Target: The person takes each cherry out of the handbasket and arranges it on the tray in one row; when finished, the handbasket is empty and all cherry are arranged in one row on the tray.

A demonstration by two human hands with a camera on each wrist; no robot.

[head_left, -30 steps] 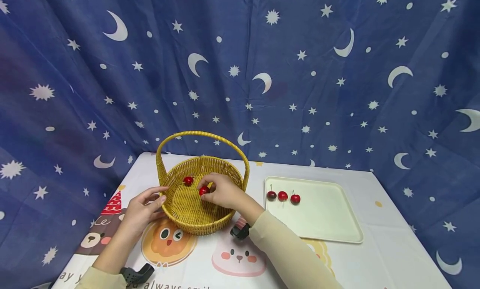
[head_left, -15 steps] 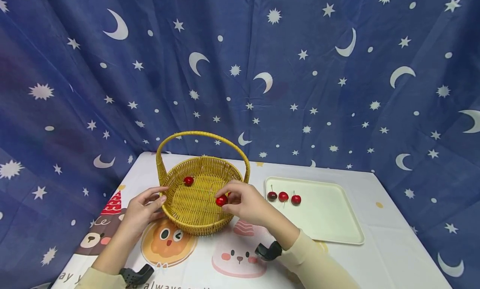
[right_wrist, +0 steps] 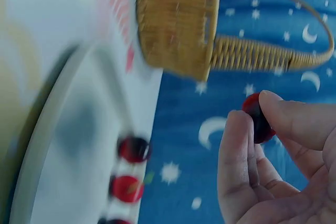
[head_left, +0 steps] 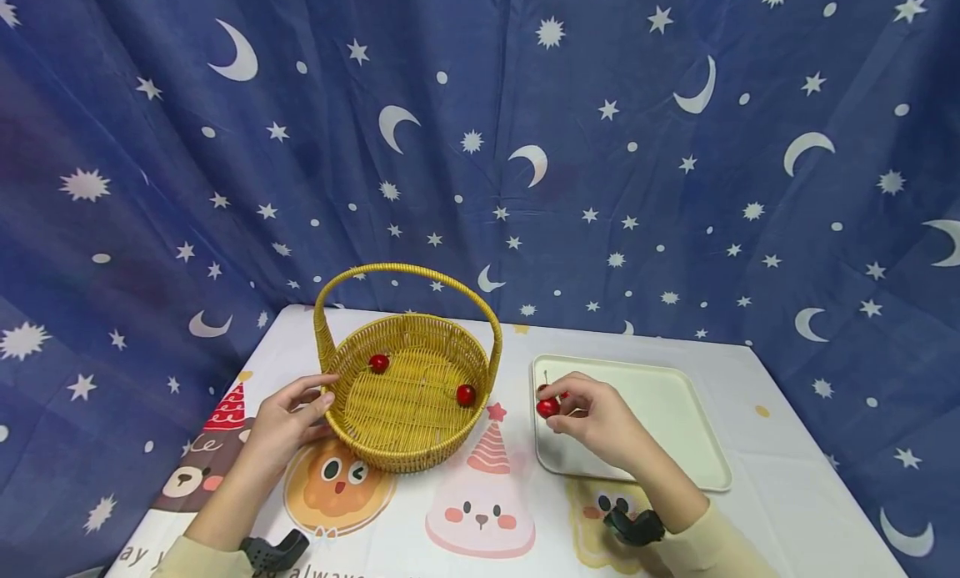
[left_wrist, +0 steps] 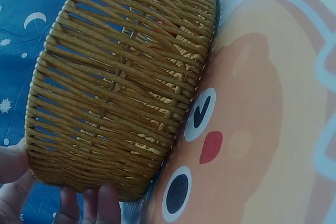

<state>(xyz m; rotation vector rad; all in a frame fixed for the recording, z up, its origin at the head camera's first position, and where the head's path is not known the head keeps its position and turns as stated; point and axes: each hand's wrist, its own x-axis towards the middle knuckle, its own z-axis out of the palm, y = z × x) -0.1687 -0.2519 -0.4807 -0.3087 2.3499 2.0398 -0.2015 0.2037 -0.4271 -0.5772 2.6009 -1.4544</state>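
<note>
My right hand (head_left: 600,415) pinches a red cherry (right_wrist: 257,118) between thumb and fingertips, over the left part of the cream tray (head_left: 660,428). Tray cherries (right_wrist: 126,188) lie in a row; in the head view the hand and held cherry partly hide them. At the yellow wicker basket (head_left: 397,403), my left hand (head_left: 288,415) holds the left side of the rim, thumb near the top edge and fingers (left_wrist: 108,203) against the outer wall. Inside the basket are two cherries, one at the back left (head_left: 378,363) and a stemmed one at the right (head_left: 466,394).
The basket's tall arched handle (head_left: 408,268) rises above its bowl. A white cloth with cartoon prints (head_left: 480,511) covers the table. Behind the table hangs a blue curtain (head_left: 465,103) with moons and stars.
My right hand has moved right with a cherry, out of the basket and over to the tray. The cherry at the basket's right side has come into full view. My left hand stays at the rim.
</note>
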